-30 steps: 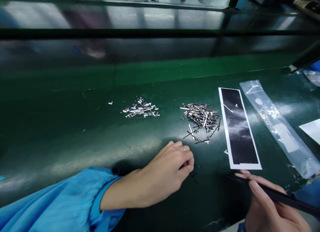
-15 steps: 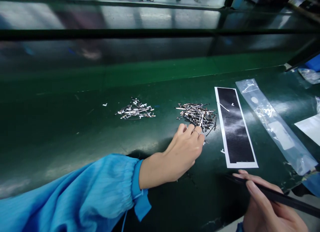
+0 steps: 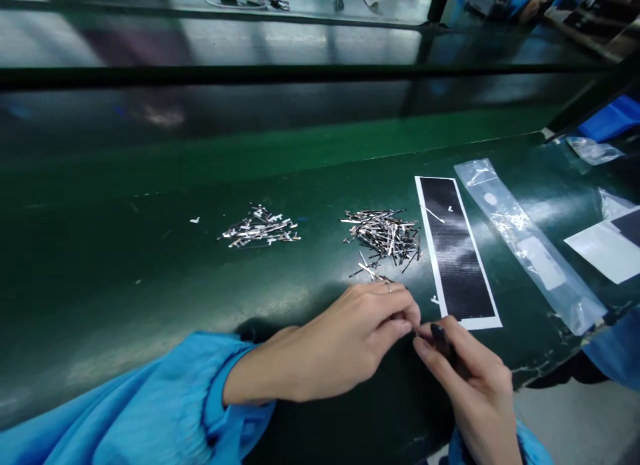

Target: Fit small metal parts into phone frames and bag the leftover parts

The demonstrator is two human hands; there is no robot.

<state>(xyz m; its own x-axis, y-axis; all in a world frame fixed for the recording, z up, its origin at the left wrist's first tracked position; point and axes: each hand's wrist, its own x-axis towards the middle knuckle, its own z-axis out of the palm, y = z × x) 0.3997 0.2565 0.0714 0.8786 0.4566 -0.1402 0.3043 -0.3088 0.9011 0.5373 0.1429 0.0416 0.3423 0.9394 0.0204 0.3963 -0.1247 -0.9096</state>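
Note:
My left hand (image 3: 345, 338), in a blue sleeve, rests on the green bench with its fingers pinched together at the tips, just below a pile of small metal strips (image 3: 383, 235). What the pinch holds is too small to make out. My right hand (image 3: 465, 378) meets it fingertip to fingertip and grips a thin dark tool (image 3: 440, 338), its end at the left fingertips. A second, smaller pile of metal strips (image 3: 260, 229) lies further left.
A black strip on a white backing (image 3: 455, 251) lies right of the larger pile. A clear plastic bag (image 3: 530, 248) lies beyond it, and white sheets (image 3: 600, 248) sit at the right edge. A raised dark rail (image 3: 250, 71) runs along the back.
My left hand drew back from the larger pile toward me. My right hand came up and left, bringing the dark tool's end to the left fingertips. The view shifted right.

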